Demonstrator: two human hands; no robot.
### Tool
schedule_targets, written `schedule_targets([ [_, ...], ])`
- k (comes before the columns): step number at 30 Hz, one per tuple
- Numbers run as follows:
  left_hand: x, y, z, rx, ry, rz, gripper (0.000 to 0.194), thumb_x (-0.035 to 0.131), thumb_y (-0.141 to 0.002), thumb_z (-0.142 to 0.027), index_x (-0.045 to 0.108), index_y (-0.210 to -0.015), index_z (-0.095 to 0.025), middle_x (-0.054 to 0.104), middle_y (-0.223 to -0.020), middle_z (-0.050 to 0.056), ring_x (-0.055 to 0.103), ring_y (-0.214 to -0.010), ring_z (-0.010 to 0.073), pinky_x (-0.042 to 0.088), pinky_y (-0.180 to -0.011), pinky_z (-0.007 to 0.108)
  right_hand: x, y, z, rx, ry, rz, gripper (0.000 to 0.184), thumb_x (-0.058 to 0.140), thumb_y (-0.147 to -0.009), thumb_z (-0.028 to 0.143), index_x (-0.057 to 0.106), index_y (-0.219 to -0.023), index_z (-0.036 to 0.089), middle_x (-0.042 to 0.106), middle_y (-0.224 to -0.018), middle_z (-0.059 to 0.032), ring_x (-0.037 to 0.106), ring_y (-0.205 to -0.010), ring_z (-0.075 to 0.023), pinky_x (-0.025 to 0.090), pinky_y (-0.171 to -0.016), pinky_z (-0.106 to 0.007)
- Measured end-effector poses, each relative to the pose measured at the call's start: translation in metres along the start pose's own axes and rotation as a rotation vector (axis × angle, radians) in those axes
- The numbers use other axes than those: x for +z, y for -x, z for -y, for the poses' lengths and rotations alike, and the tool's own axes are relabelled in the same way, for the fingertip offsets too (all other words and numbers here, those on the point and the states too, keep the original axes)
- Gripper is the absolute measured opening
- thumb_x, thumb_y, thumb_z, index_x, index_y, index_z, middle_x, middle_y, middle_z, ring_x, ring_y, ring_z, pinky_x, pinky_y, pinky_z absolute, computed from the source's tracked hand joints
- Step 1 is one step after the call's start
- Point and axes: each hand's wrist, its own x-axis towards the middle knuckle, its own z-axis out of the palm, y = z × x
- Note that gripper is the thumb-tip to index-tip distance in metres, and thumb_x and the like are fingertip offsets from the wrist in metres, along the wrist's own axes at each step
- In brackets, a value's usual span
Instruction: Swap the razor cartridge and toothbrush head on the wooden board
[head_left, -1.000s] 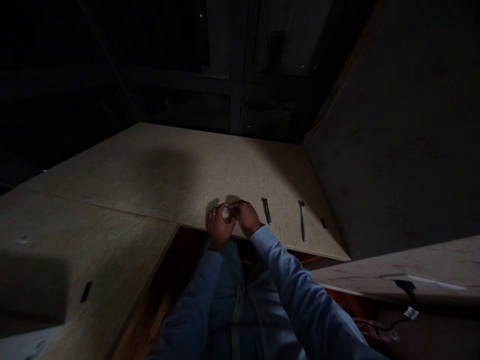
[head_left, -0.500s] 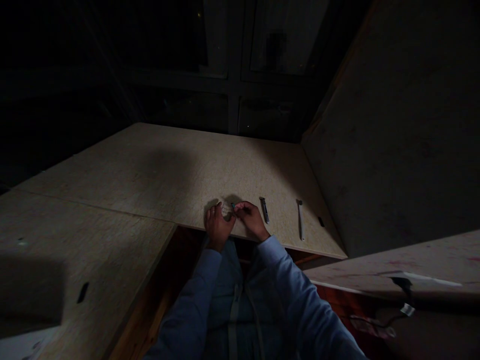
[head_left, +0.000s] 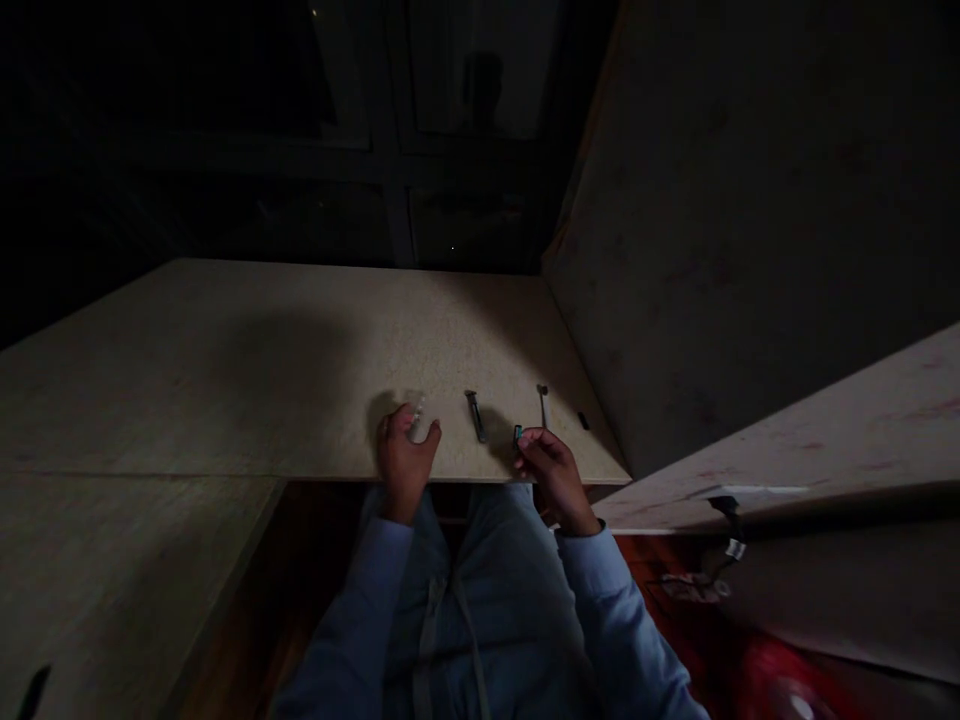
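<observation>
My left hand (head_left: 407, 452) is at the table's front edge, thumb and fingers curved around a small clear container (head_left: 418, 408). Its outline is faint in the dim light, and the fingers hide part of it. My right hand (head_left: 553, 468) pinches a small dark piece with a teal part (head_left: 518, 435) just above the tabletop; its kind is too small to make out. Between the hands lies a razor (head_left: 475, 417). Behind my right fingers is a light-handled toothbrush (head_left: 544, 406), its lower end hidden by the hand.
The pale tabletop (head_left: 315, 380) meets a wall panel (head_left: 720, 250) on the right. A small black strip (head_left: 583, 421) lies near that edge. Dark window panes (head_left: 465, 225) stand behind. Below right are a cable (head_left: 731, 525) and a blurred red object (head_left: 787, 680).
My right hand has moved away from the left, to the right past the razor, carrying the small dark and teal piece. My left hand stays at the clear container. The view has turned right.
</observation>
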Motion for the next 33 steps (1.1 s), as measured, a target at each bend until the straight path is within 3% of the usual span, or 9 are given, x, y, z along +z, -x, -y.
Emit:
schedule_targets([
  [7,0.058,0.044,-0.108,0.156,0.089,0.347,0.049,0.073,-0.082,-0.036,0.060,-0.124,-0.017,0.071,-0.102,0.011,0.065,-0.101,0.0268,0.052,-0.089,0.040,-0.023,0.030,0.021,-0.058,-0.021,-0.093,0.033,0.082,-0.073,0.048,0.067,-0.082,0.020,0.061,-0.063,0.0015,0.053,-0.057,-0.0119,0.043,-0.056,-0.024],
  [13,0.099,0.056,-0.153,0.235,-0.058,0.636,0.048,0.059,-0.090,-0.046,0.059,-0.124,-0.013,0.071,-0.106,0.017,0.065,-0.104,0.0336,0.050,-0.086,0.042,-0.063,0.044,0.026,-0.081,0.046,-0.216,0.029,0.079,-0.078,0.047,0.067,-0.084,0.021,0.062,-0.065,0.0007,0.054,-0.057,-0.0130,0.042,-0.052,-0.024],
  [17,0.111,0.059,-0.162,0.263,-0.140,0.713,0.052,0.055,-0.091,-0.051,0.059,-0.123,-0.010,0.069,-0.112,0.020,0.063,-0.107,0.0357,0.047,-0.088,0.044,-0.080,0.042,0.022,-0.099,0.043,-0.246,0.027,0.079,-0.078,0.046,0.068,-0.085,0.022,0.063,-0.068,0.0003,0.055,-0.059,-0.0143,0.044,-0.054,-0.026],
  [23,0.122,0.061,-0.156,0.320,-0.175,0.738,0.053,0.052,-0.092,-0.058,0.062,-0.121,-0.014,0.071,-0.109,0.018,0.064,-0.102,0.0336,0.047,-0.087,0.042,-0.076,0.038,0.021,-0.128,0.049,-0.247,0.027,0.080,-0.076,0.045,0.070,-0.081,0.021,0.062,-0.069,-0.0002,0.055,-0.063,-0.0148,0.046,-0.062,-0.027],
  [27,0.125,0.053,-0.147,0.527,-0.086,0.732,0.053,0.055,-0.093,-0.044,0.053,-0.141,-0.019,0.061,-0.137,0.014,0.052,-0.125,0.0322,0.038,-0.103,0.044,-0.076,0.037,0.022,-0.120,0.048,-0.256,0.028,0.081,-0.076,0.046,0.070,-0.081,0.020,0.062,-0.066,0.0006,0.055,-0.062,-0.0144,0.045,-0.061,-0.027],
  [29,0.128,0.045,-0.143,0.623,-0.042,0.783,0.056,0.056,-0.093,-0.039,0.049,-0.145,-0.020,0.057,-0.143,0.012,0.047,-0.131,0.0314,0.036,-0.105,0.044,-0.078,0.037,0.022,-0.122,0.034,-0.259,0.028,0.081,-0.076,0.046,0.070,-0.082,0.021,0.062,-0.067,0.0008,0.056,-0.062,-0.0137,0.045,-0.061,-0.026],
  [33,0.139,0.031,-0.140,0.655,-0.052,0.922,0.051,0.059,-0.091,-0.040,0.059,-0.137,-0.017,0.067,-0.127,0.013,0.052,-0.125,0.0313,0.040,-0.101,0.044,-0.082,0.038,0.019,-0.094,0.016,-0.267,0.028,0.080,-0.077,0.045,0.069,-0.084,0.021,0.063,-0.066,0.0009,0.055,-0.058,-0.0131,0.043,-0.053,-0.024],
])
